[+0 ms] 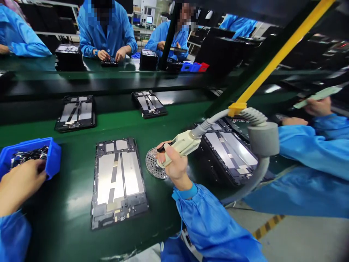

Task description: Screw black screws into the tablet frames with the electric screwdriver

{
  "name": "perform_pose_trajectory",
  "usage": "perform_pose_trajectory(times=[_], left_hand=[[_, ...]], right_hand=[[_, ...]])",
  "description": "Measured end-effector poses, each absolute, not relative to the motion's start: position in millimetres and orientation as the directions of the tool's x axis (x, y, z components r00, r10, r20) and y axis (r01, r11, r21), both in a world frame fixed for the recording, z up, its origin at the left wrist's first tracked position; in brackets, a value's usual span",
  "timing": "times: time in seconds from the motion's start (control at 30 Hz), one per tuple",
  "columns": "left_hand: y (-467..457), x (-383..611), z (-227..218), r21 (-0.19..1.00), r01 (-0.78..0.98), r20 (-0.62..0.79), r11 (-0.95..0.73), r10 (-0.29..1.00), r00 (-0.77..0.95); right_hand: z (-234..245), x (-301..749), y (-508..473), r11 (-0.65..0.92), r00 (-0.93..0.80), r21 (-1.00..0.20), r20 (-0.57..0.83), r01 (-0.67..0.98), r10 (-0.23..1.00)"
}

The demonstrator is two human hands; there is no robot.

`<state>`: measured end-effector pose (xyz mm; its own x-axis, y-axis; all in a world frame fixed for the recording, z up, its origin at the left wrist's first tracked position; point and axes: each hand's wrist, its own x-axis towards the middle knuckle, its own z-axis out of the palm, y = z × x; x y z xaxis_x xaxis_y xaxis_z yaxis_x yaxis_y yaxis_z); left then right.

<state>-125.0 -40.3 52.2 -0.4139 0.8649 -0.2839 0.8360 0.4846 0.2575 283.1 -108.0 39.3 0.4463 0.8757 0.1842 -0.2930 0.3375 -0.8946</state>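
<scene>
My right hand (173, 163) is wrapped around the beige grip of a powered screwdriver (182, 145) that hangs on a grey hose. Its tip is over a round perforated metal disc (154, 165). An open tablet chassis (117, 182) with silver plates lies flat on the green belt just left of the disc. My left hand (19, 187) reaches into a blue bin (53, 156) of small dark parts at the left edge. Its fingers are hidden, so I cannot tell whether they hold anything.
Two more chassis (76, 112) (148, 103) lie farther back on the belt (163, 120). Another chassis (229, 153) sits to my right in front of a co-worker's blue sleeve (308, 145). Several people in blue coats work across the line. A yellow bar (280, 54) slants overhead.
</scene>
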Motion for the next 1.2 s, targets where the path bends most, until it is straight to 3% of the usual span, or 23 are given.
perform_pose_trajectory(times=[0.07, 0.1, 0.23, 0.4, 0.57, 0.7, 0.8, 0.9, 1.0, 1.1, 1.2], left_hand=[[-35, -125, 56, 0.046, 0.941, -0.199, 0.336, 0.926, -0.321], [-35, -126, 57, -0.003, 0.956, -0.172, 0.293, 0.942, -0.289], [-41, -134, 51, 0.056, 0.946, -0.061, 0.321, 0.946, -0.317], [-48, -129, 48, 0.221, 0.914, 0.076, 0.340, 0.928, -0.364], [-56, -115, 48, 0.466, 0.880, 0.390, 0.089, 0.873, -0.295], [-60, -107, 48, 0.697, 0.714, 0.384, 0.066, 0.807, -0.449], [-64, -93, 56, 0.795, 0.606, 0.396, -0.040, 0.790, -0.468], [-76, -70, 66, 0.842, 0.525, 0.348, -0.129, 0.873, -0.343], [-95, -39, 67, 0.840, 0.497, 0.271, -0.218, 0.962, -0.037], [-113, -8, 58, 0.768, 0.538, 0.221, -0.348, 0.932, 0.288], [-124, 16, 48, 0.710, 0.589, 0.157, -0.386, 0.902, 0.403]], right_hand=[[37, 284, -108, 0.333, 0.451, -0.897, 0.179, -0.289, 0.874], [36, 284, -108, 0.328, 0.451, -0.899, 0.174, -0.290, 0.875], [34, 284, -108, 0.311, 0.436, -0.903, 0.161, -0.297, 0.885], [37, 284, -110, 0.313, 0.432, -0.890, 0.152, -0.332, 0.889], [37, 284, -110, 0.316, 0.443, -0.891, 0.151, -0.327, 0.884], [35, 285, -108, 0.291, 0.410, -0.911, 0.155, -0.293, 0.899], [42, 291, -109, 0.313, 0.389, -0.912, 0.195, -0.266, 0.900], [62, 295, -120, 0.368, 0.340, -0.888, 0.268, -0.275, 0.902], [85, 284, -140, 0.386, 0.220, -0.868, 0.329, -0.313, 0.918], [98, 258, -163, 0.297, 0.010, -0.889, 0.313, -0.349, 0.950], [100, 231, -179, 0.175, -0.160, -0.919, 0.244, -0.354, 0.956]])
